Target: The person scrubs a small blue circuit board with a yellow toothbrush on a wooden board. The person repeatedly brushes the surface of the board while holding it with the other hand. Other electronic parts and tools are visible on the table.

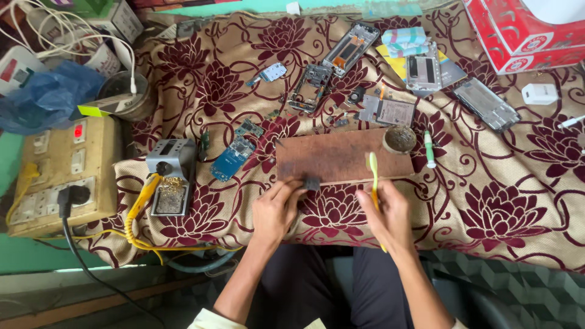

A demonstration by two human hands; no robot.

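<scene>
My left hand pinches a small dark component at the near edge of a brown wooden board. My right hand grips a yellow-green toothbrush upright, with its bristle end resting near the board's near edge. Both hands sit over a maroon floral cloth that covers the table.
A small round tin sits on the board's right end. Blue circuit boards, phone frames and several loose parts lie behind. A soldering iron stand with a yellow cable, a switchboard, a red box and a white charger surround them.
</scene>
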